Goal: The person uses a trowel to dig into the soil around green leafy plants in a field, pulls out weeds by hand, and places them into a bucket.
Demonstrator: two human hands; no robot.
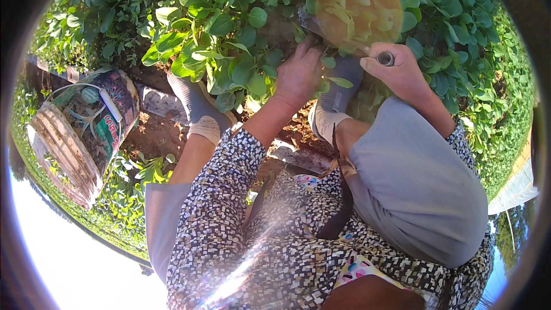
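Observation:
My right hand (pixel 399 74) is wrapped round the handle of a hand tool (pixel 385 58), whose round butt end faces up. A grey blade-like piece (pixel 309 20) shows near the soil beyond my left hand. It may belong to this tool, but glare and leaves hide the link. My left hand (pixel 299 76) reaches down among the stems, its fingers bent and closed near the ground. Leaves hide what they hold. Just left of it stands a clump of leafy green plants (pixel 221 37). A few loose leaves (pixel 340 82) lie between my hands, over my right shoe.
At the left a round bucket (pixel 69 155) lies tipped, beside a printed bag (pixel 117 100). My grey shoes (pixel 206 109) rest on soil by a pale edging strip (pixel 163 105). Dense green plants (pixel 453 40) spread at the far side and right. Round lens flare covers some leaves.

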